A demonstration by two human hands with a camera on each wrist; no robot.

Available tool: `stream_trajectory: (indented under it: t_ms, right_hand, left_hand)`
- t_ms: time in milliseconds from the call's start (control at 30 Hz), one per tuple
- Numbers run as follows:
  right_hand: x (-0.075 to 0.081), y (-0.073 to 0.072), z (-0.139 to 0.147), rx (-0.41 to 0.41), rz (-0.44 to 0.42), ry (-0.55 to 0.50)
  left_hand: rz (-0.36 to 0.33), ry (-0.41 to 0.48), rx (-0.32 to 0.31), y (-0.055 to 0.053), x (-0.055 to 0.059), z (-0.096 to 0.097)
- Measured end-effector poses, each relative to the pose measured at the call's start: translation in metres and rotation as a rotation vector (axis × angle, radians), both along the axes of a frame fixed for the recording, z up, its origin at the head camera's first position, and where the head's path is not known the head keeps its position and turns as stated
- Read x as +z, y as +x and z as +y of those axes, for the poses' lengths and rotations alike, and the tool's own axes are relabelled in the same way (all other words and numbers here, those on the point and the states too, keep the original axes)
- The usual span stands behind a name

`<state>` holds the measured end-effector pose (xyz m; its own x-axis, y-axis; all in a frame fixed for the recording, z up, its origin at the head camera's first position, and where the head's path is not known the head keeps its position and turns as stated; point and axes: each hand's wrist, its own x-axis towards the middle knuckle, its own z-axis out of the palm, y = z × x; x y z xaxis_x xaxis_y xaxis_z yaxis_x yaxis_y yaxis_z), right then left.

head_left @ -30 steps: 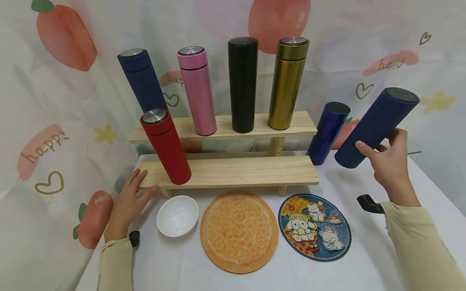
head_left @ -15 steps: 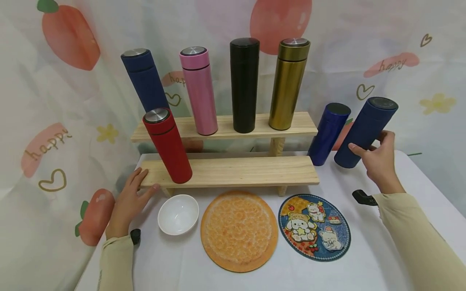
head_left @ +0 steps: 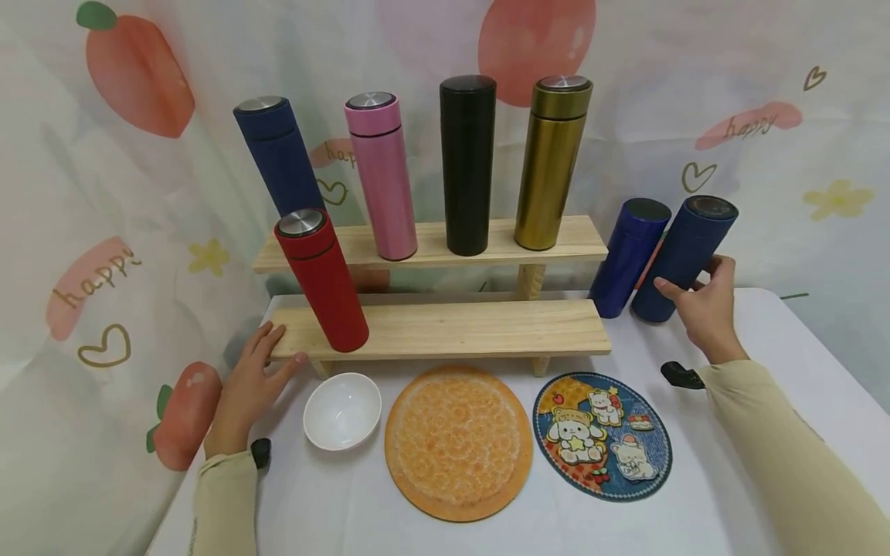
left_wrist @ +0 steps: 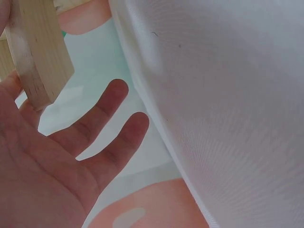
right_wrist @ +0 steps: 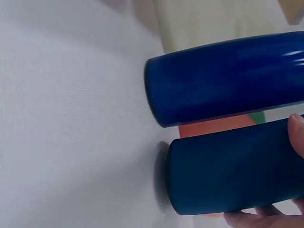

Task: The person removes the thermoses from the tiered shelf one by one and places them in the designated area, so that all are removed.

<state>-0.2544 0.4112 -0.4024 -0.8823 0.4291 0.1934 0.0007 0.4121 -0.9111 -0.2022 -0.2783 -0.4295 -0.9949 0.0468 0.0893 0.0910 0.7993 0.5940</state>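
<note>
My right hand (head_left: 705,305) grips a matte dark blue thermos bottle (head_left: 684,255), thumb on the near side. A glossy blue thermos bottle (head_left: 626,262) stands just left of it. In the right wrist view a narrow gap separates the glossy bottle (right_wrist: 223,78) from the held bottle (right_wrist: 232,168); a shadow lies beside the held bottle's base, and I cannot tell whether it touches the table. My left hand (head_left: 243,386) rests at the left end of the lower wooden shelf (head_left: 480,328), fingers spread. Two straight fingers (left_wrist: 118,142) stand away from the wood in the left wrist view.
On the lower shelf stands a red thermos bottle (head_left: 323,286). The upper shelf (head_left: 431,235) bears navy (head_left: 281,154), pink (head_left: 382,177), black (head_left: 467,166) and gold (head_left: 552,170) ones. In front lie a white bowl (head_left: 342,413), a round orange mat (head_left: 459,444) and a cartoon mat (head_left: 601,436).
My right hand has brought the dark blue bottle leftward and tilted it more upright, closer to the glossy blue one. The left hand has stayed at the shelf end.
</note>
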Motion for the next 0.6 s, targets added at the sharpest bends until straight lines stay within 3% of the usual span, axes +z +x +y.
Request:
stream_trajectory:
  t_ms: [300, 600]
  right_hand:
    - [-0.015, -0.007, 0.004, 0.009, 0.001, 0.019]
    - [-0.018, -0.013, 0.003, 0.025, 0.013, 0.002]
  left_hand:
    - [0.013, 0.029, -0.016, 0.000, -0.001, 0.001]
    - [0.035, 0.038, -0.027, -0.001, 0.000, 0.000]
